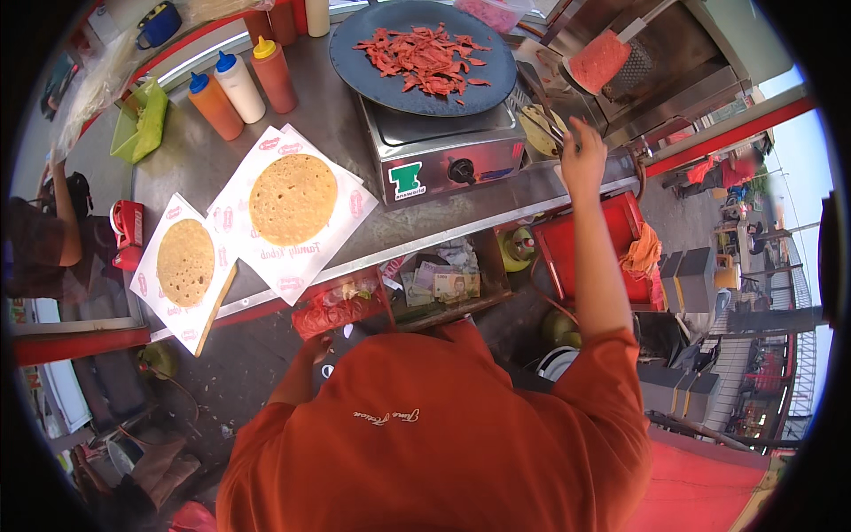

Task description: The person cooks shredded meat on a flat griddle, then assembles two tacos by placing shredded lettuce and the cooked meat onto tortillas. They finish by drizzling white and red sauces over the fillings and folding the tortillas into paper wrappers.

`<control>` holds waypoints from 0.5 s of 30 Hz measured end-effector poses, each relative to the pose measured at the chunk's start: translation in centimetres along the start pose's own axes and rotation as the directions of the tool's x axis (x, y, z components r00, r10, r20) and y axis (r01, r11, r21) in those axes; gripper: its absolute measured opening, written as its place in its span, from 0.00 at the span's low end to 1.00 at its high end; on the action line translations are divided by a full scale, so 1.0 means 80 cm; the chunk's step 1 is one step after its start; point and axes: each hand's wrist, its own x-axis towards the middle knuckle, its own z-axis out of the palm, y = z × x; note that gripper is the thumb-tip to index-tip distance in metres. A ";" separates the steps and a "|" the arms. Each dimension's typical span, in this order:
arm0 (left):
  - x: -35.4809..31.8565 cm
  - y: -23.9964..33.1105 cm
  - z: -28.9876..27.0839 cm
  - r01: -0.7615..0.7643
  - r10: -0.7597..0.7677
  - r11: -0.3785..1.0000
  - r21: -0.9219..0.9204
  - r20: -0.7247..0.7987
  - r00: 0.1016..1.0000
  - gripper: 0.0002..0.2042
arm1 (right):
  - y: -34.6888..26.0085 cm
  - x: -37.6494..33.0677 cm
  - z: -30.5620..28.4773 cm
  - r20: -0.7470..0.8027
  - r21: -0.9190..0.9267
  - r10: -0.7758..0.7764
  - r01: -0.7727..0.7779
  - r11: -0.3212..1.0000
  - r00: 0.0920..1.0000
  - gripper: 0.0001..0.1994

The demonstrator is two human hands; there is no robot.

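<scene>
My right hand [582, 161] is stretched out at the right of the stove, its fingers closed at the near end of metal tongs [542, 120]. Under the tongs, a round flatbread [539, 130] lies in a recess. Down by my body, my left hand [316, 348] is half hidden, near a red plastic packet [332, 312]; its fingers do not show clearly. Two more flatbreads [292, 199] [186, 263] rest on printed white paper [288, 277] on the counter. Strips of reddish meat [425, 58] are heaped on a dark round griddle [355, 78].
The griddle sits on a steel gas stove [443, 146]. Sauce bottles [238, 89] and a green basket [140, 122] stand at left. An open drawer holds banknotes [448, 284]. A wooden board edge [215, 312] juts past the counter. A red tray [594, 251] with an orange cloth [642, 252] is at right.
</scene>
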 end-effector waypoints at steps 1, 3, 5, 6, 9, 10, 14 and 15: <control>-0.017 -0.024 -0.003 -0.046 0.007 0.914 0.403 0.096 0.995 0.18 | 0.031 0.023 0.015 0.182 -0.177 0.052 -0.019 0.984 0.982 0.18; -0.053 -0.069 -0.008 0.073 -0.098 0.930 0.361 0.052 0.994 0.19 | 0.075 0.048 0.035 0.444 -0.307 0.164 -0.023 0.951 0.881 0.23; -0.081 -0.105 -0.008 0.194 -0.206 0.932 0.307 0.005 0.979 0.20 | 0.099 0.063 0.053 0.720 -0.244 0.205 -0.035 0.969 0.662 0.27; -0.091 -0.117 -0.001 0.254 -0.260 0.964 -0.077 -0.082 0.962 0.20 | 0.102 0.060 0.059 0.708 -0.106 0.162 -0.123 0.987 0.687 0.25; -0.118 -0.137 0.040 0.111 -0.448 0.575 -0.811 -0.198 0.872 0.22 | 0.101 0.056 0.067 0.685 -0.173 0.085 0.048 0.984 0.723 0.23; -0.120 -0.136 0.056 0.058 -0.473 0.522 -0.851 -0.232 0.850 0.21 | 0.100 0.057 0.064 0.713 -0.095 0.020 0.068 0.993 0.701 0.22; -0.125 -0.123 0.102 0.175 -0.323 0.869 -0.463 -0.263 0.909 0.21 | 0.091 0.109 0.031 0.622 0.073 -0.021 -0.031 0.997 0.782 0.16; -0.122 -0.116 0.107 0.174 -0.261 0.928 -0.329 -0.244 0.934 0.21 | 0.086 0.127 0.017 0.610 0.110 0.019 -0.109 0.988 0.792 0.15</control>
